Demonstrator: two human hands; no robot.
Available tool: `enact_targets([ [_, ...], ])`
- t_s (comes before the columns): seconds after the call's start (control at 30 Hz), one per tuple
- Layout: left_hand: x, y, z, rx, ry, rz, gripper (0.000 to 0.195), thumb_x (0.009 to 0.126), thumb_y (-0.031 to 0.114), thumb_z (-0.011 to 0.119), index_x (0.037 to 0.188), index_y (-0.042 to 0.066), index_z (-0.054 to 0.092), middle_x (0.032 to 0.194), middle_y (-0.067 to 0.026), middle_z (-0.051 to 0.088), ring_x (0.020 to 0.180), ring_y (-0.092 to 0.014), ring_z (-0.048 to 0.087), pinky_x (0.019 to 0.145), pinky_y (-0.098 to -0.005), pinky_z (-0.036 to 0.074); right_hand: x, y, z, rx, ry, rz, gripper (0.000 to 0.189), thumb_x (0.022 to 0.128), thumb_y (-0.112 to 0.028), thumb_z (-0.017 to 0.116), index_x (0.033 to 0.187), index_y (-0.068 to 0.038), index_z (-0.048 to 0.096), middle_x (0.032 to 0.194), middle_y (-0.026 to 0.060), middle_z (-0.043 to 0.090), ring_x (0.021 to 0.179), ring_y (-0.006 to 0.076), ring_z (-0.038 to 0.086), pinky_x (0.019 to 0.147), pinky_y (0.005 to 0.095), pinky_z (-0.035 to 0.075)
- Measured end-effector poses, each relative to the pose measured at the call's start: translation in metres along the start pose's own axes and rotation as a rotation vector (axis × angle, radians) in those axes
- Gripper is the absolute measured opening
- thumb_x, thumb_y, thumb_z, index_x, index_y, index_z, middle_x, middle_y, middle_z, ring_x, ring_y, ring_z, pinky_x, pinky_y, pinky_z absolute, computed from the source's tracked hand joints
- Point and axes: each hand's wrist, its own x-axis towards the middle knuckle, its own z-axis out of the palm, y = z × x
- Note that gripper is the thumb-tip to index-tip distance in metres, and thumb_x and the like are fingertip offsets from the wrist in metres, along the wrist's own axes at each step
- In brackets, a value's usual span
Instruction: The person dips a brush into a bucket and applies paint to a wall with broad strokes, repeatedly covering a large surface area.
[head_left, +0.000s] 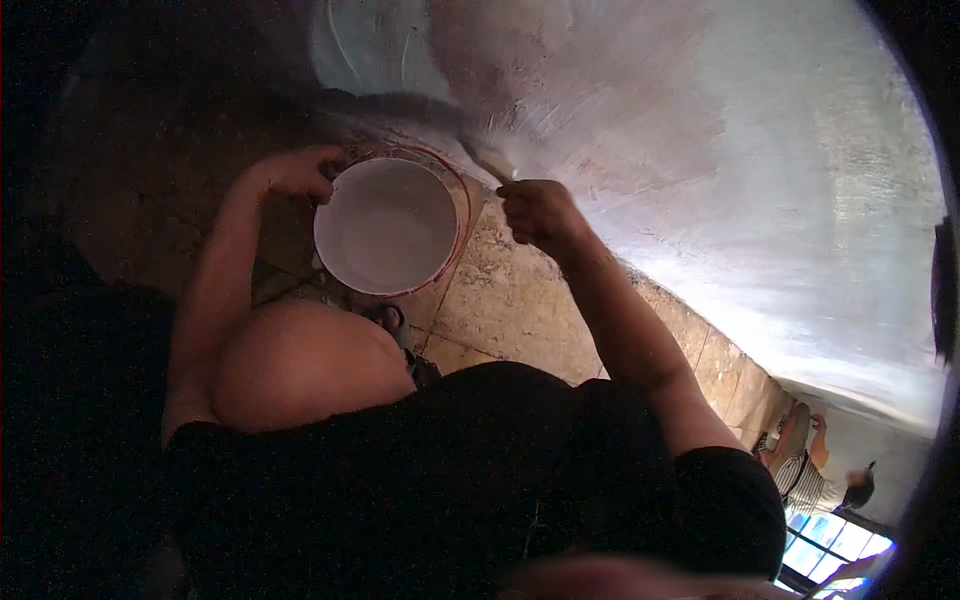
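A round bucket with a red outer edge and a pale inside is before me, and whitish paint-like liquid seems to fill part of it. My left hand grips its rim at the upper left side. To the right of the bucket, my right hand holds a brush by its handle. The pale head of the brush is against or very close to the lower part of the wall; whether it touches is hard to tell. Streaky, uneven grey and brownish patches cover that wall.
Stained beige floor tiles run along the base of the wall. My bare knee is just below the bucket. Another person in a striped top is farther off at the lower right, near a barred window. The left side is very dark.
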Motion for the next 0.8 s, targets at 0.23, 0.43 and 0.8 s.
enact_targets([
  [0.23, 0.01, -0.015, -0.002, 0.022, -0.009, 0.124, 0.056, 0.062, 0.014, 0.067, 0.114, 0.005, 0.05, 0.1, -0.0094, 0.056, 0.085, -0.018, 0.057, 0.064, -0.034, 0.05, -0.067, -0.041, 0.017, -0.254, 0.1, 0.128, 0.028, 0.09, -0.024, 0.053, 0.086, 0.004, 0.052, 0.06, 0.0065, 0.051, 0.046, 0.0136, 0.052, 0.04, 0.0281, 0.046],
  [0.43, 0.011, -0.006, -0.003, -0.043, -0.076, 0.06, 0.058, 0.062, 0.012, 0.069, 0.117, 0.006, 0.049, 0.104, -0.0094, 0.055, 0.089, -0.02, 0.056, 0.067, -0.0342, 0.05, -0.023, 0.039, 0.026, -1.2, 0.193, -0.111, 0.025, 0.085, -0.018, 0.051, 0.087, 0.005, 0.057, 0.079, 0.0232, 0.061, 0.073, 0.0376, 0.061, 0.066, 0.0449, 0.049],
  [0.8, 0.032, -0.023, -0.006, 0.014, -0.059, 0.054, 0.063, 0.062, 0.01, 0.068, 0.121, 0.009, 0.047, 0.103, -0.0088, 0.056, 0.085, -0.02, 0.057, 0.065, -0.0363, 0.051, 0.019, -0.047, 0.013, -1.394, 0.249, -0.102, 0.023, 0.083, -0.019, 0.051, 0.083, 0.002, 0.062, 0.086, 0.0227, 0.063, 0.083, 0.0381, 0.062, 0.077, 0.0445, 0.048],
])
